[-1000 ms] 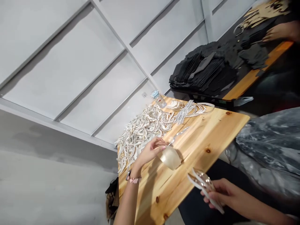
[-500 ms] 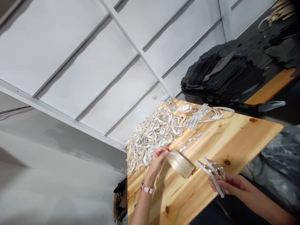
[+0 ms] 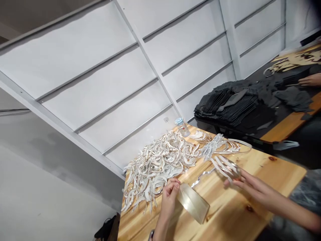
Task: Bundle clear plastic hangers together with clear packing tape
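Observation:
My left hand (image 3: 170,195) pinches one end of a wide, yellowish translucent roll of tape (image 3: 193,202), held just above the wooden table (image 3: 225,211). In my right hand (image 3: 248,185) are several curved shiny strips (image 3: 227,167), metallic on one face and whitish on the other, fanned out from the fingers. A wavy silver strip (image 3: 201,176) lies on the wood between my hands. Beyond my left hand spreads a large heap of loose curved strips (image 3: 160,164).
Sorted bundles of strips (image 3: 215,145) lie toward the table's far side, near a jar with a light-blue lid (image 3: 182,127). A white panelled wall (image 3: 120,90) runs behind. Stacks of black pieces (image 3: 235,103) cover another table, where another person's hand (image 3: 311,80) shows.
My right hand has moved up and away from the table's near edge with the strips, toward the sorted bundles. My left hand still holds the tape roll. The camera view has tilted up.

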The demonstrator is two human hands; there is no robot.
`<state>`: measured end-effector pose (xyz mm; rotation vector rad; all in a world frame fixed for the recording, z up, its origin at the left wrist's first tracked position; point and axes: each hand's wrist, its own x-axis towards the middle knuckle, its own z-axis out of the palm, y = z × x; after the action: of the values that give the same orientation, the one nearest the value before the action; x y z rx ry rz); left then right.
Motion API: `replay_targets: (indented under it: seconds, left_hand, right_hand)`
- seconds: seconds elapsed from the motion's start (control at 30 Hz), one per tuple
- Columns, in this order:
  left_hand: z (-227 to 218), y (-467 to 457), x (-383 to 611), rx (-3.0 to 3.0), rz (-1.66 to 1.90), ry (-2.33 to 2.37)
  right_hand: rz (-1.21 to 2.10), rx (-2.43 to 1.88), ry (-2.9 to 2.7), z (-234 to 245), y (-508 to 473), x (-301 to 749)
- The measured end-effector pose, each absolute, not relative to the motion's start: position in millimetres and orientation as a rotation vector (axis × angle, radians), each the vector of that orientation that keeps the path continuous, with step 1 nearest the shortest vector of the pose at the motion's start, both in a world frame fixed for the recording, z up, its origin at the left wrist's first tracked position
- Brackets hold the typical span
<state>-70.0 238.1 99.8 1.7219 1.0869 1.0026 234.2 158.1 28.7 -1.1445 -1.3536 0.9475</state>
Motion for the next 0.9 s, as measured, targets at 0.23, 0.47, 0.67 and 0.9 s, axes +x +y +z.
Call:
replay_targets:
  seconds: [0.23,0.47,0.67,0.9]
  left_hand:
    - [72,234,-64,1.788,1.37,1.148]
    - [60,229,-70,1.688,1.491,1.217]
    - [45,226,-71,1.803,1.604,1.138]
    - [29,236,-71,1.774,1.768,1.117]
  right_hand:
    - [0.366,-1.365,-2.022,67,260,296]
    - [0.098,-1.581,-2.245,85,401,311]
    - [-0.048,-1.611,-2.366,78,479,286]
    - [-0.015,-1.672,-2.395,64,523,269]
